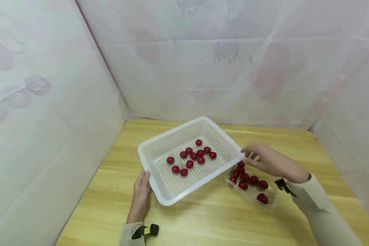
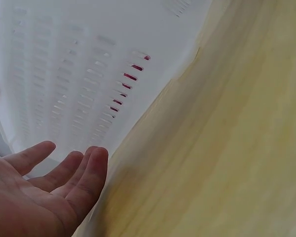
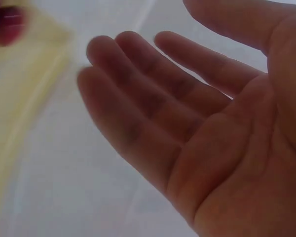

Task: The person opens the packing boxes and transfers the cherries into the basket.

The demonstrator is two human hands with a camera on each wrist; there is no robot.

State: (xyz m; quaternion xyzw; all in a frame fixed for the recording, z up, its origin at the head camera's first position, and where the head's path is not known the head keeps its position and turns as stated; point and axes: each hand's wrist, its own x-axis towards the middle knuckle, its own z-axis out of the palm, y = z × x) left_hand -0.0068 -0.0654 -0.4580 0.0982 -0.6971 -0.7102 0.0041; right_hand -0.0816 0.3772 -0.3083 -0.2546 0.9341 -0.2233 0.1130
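Note:
A white slotted plastic basket (image 1: 160, 195) with several red cherries (image 1: 189, 164) inside stands at an angle in the middle of the table. At its left rim is my left hand (image 1: 140, 191), a fingertip touching the edge. The left wrist view shows that hand's loosely bent fingers (image 2: 91, 175) beside the slotted wall. My right hand (image 1: 262, 159), blurred in the head view, has its fingertips by the basket's right corner. In the right wrist view its fingers stretch out with nothing held. Below that hand lies a clear plastic box (image 1: 250, 194) with several cherries (image 1: 243, 185), partly hidden by the basket.
The wooden table (image 1: 203, 225) has pale printed sheets around it. One sheet (image 1: 184, 78) hangs behind the table's back edge, another (image 1: 49, 136) along the left side. The clear box sits close against the basket's right end.

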